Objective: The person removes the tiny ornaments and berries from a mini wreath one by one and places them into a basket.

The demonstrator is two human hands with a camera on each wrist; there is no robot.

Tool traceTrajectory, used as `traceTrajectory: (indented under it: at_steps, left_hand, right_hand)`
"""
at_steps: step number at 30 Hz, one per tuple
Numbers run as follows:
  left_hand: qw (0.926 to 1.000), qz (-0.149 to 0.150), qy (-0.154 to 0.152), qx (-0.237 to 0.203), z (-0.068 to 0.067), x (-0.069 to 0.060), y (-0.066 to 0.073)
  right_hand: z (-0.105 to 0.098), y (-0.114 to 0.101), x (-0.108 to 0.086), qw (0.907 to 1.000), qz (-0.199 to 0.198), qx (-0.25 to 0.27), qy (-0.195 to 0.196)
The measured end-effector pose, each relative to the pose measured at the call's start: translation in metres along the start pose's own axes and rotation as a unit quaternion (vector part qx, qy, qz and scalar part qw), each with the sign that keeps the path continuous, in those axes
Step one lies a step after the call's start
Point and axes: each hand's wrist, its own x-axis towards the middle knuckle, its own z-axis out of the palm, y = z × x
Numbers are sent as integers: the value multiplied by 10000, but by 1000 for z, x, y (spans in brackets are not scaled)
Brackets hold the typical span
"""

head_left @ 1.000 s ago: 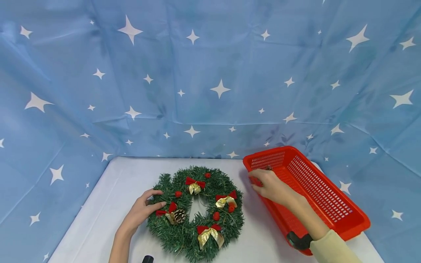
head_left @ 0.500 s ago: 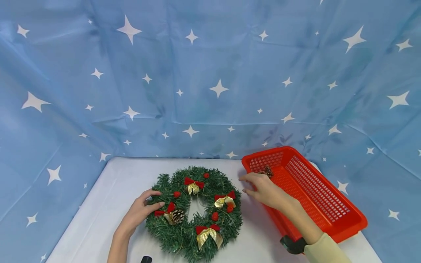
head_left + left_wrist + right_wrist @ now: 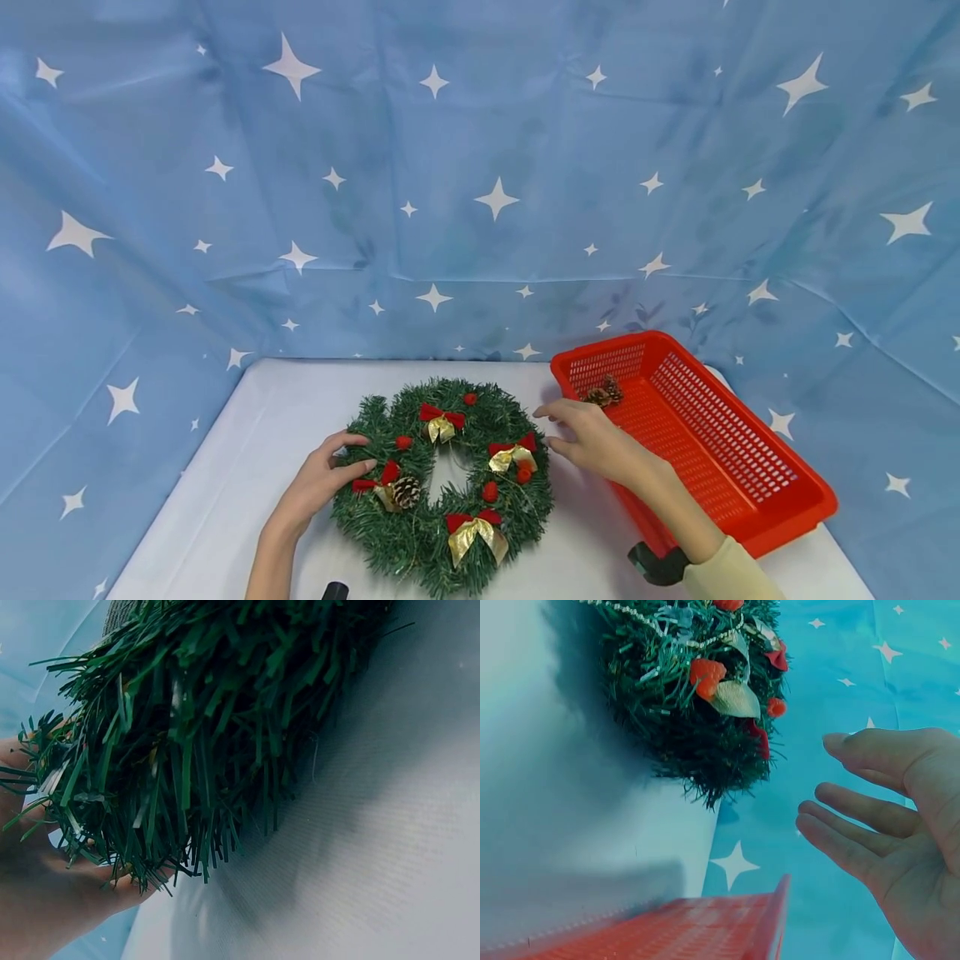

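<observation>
A green tinsel wreath (image 3: 442, 483) lies on the white table, dressed with red-and-gold bows, red berries and a pinecone (image 3: 407, 492). My left hand (image 3: 318, 479) grips its left edge, fingers and thumb on the garland; up close in the left wrist view, tinsel (image 3: 165, 750) hides part of the fingers. Just off the wreath's right side hovers my right hand (image 3: 588, 433), its fingers extended. Nothing lies between those fingers (image 3: 855, 825) in the right wrist view. Loose pinecones (image 3: 604, 392) sit at the far left corner of a red basket.
The red plastic basket (image 3: 795, 521) stands at an angle on the right, under my right forearm. A black cylindrical end (image 3: 335, 591) shows at the front edge of the view. Behind the table (image 3: 247, 433) hangs a blue star-patterned cloth (image 3: 450, 167).
My right hand has moved left from above the basket to the wreath's right edge, uncovering the pinecones in the basket. The left hand has stayed on the wreath.
</observation>
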Motion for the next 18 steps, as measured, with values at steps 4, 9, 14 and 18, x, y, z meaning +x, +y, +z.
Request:
traceTrajectory:
  at_steps: [4,9,14,18]
  left_hand:
    - [10000,-8,9,21,0,0,1]
    - [10000,-14,23,40,0,0,0]
    - [10000,-15,31,31,0,0,1]
    - [10000,-24,36,30,0,-1,1]
  right_hand:
    - [4,-4,2,9999,-105,64,71]
    - [11,-7,4,9996,-244,65,115]
    - [16,-10,6,9991,-386,-83,136]
    - [19,-14,9,9992,-389,-26,54]
